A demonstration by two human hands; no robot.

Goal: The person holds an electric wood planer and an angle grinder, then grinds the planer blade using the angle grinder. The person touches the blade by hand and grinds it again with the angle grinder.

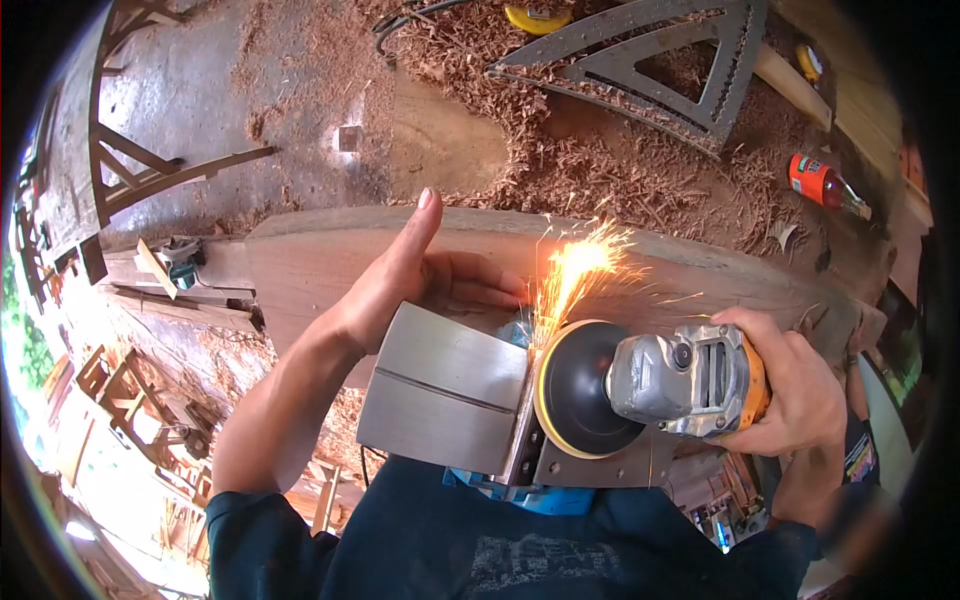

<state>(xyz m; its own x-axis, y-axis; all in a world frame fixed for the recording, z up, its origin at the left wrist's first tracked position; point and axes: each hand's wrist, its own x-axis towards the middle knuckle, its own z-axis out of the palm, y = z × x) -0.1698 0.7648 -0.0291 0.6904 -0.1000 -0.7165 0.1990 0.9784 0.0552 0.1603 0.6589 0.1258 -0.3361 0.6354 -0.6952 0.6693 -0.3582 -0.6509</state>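
My right hand (785,385) grips an angle grinder (685,380) with a grey head and an orange body. Its round black disc (590,390) with a yellow rim meets the edge at the middle of an upturned blue electric planer (555,500), whose flat metal sole plate (445,385) faces up. Bright sparks (585,262) fly away from the contact. My left hand (410,270) is at the planer's far side, thumb up and fingers stretched out near the sparks. The sole plate hides part of that hand, so any touch on the planer is unclear.
A thick wooden plank (690,270) lies across, beyond the planer. Wood shavings (640,190) cover much of the bench. Farther off lie a metal triangular square (715,110), a yellow tape measure (538,18) and a red-labelled bottle (825,185). Wooden frames (130,160) stand at left.
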